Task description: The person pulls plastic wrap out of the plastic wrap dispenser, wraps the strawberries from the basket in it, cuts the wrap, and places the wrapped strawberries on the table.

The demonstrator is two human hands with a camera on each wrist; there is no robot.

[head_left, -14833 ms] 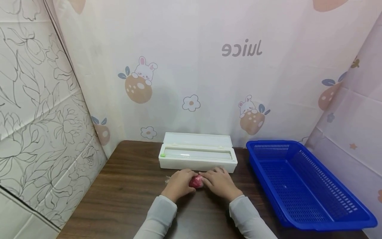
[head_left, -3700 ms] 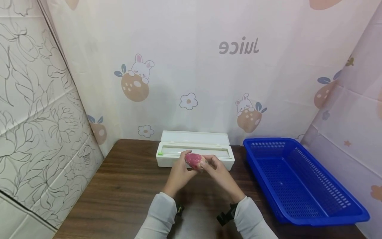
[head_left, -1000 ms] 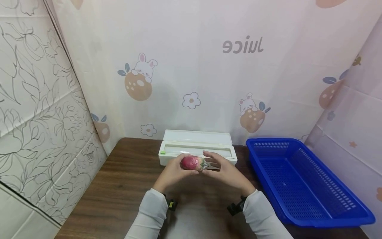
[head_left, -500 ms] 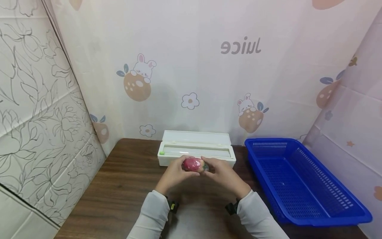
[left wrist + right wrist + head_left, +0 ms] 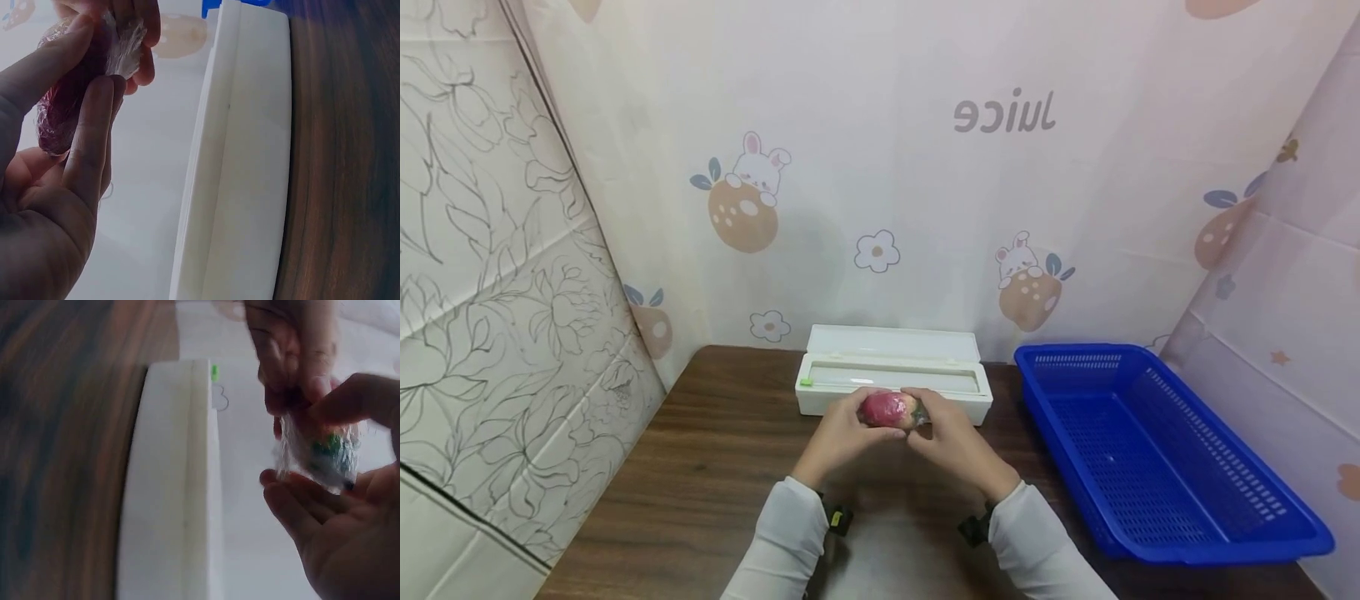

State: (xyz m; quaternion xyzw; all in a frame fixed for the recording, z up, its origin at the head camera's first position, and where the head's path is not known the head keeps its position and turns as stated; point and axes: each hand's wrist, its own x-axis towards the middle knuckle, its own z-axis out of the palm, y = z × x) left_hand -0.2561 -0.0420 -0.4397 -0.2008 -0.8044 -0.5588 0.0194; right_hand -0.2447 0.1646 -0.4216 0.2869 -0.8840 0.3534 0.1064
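Note:
A red fruit with a paler end and a green tip is wrapped in clear cling film and held above the table, in front of the dispenser box. My left hand grips the red end, thumb on the near side. At the green-tipped end, my right hand has its thumb and fingers around the film. Crinkled cling film bunches at that end in the left wrist view. Green patches show through the wrap in the right wrist view.
A white cling film dispenser box stands behind the hands with its lid raised and a green slider at its left. To the right sits a blue plastic basket on the brown wooden table. Printed curtains enclose the back and sides.
Earlier both hands were down on the table around the fruit; now it is lifted. Since one second ago, the right fingers have moved in closer around the green end. Box and basket are unchanged.

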